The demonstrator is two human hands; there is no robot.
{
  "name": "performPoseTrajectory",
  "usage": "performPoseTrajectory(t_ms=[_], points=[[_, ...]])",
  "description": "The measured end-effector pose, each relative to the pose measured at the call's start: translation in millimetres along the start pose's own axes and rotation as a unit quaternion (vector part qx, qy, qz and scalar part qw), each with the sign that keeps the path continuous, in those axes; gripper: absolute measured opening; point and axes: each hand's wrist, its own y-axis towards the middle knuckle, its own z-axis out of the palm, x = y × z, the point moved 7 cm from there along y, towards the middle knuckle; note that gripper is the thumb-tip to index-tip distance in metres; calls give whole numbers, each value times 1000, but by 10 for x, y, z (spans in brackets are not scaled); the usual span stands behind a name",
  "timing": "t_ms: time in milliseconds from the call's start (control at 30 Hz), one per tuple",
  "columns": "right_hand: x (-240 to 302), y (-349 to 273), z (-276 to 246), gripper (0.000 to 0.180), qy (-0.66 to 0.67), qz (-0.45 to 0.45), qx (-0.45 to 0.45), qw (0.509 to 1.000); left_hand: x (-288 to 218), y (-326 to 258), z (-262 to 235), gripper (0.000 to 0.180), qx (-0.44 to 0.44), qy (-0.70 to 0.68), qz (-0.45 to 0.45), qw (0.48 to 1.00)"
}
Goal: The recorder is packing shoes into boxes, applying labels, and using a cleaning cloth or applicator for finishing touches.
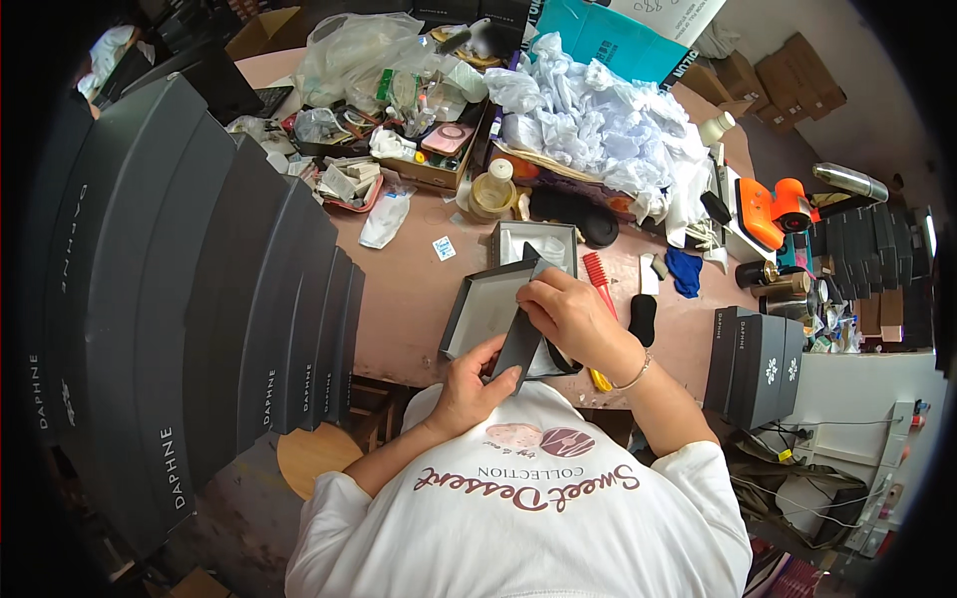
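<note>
Right now both hands are on a dark grey card strip (518, 344), held at a slant over the near edge of the table (409, 289). Left hand (469, 384) grips the strip's near end, fingers clamped on it from below. Right hand (570, 314) pinches the far end, fingers closed on the top edge.

Strip sits partly over an open grey box tray (478, 304), pale inside, lying flat on the table just left of the hands. A second open tray (535, 244) lies just beyond it, touching or nearly so; can't tell which.

Right of the right hand: red comb (598, 274), a black oblong piece (643, 319), blue cloth (685, 271). Something yellow pokes out under the right wrist; can't tell what it is.

Far side of the table: heap of crumpled white tissue paper (608, 125), roll of tape (493, 194), cardboard tray full of small clutter (429, 159), clear plastic bags (359, 50).

Far right: orange hand tool (773, 214). Near right: three closed dark boxes (758, 364) standing side by side on the table edge.

Left: tall fan-like stack of dark grey box lids (199, 299) standing on edge, well apart from the hands. Round wooden stool (314, 453) below it.
</note>
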Motion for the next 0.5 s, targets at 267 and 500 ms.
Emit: performPoseTrajectory(t_ms=[267,500], points=[[3,6,-91,20,38,27,3,999,18,-29,39,41,-4,-24,-5,1000],[-93,6,-57,23,67,37,68,995,26,-29,64,41,10,-18,-6,1000]])
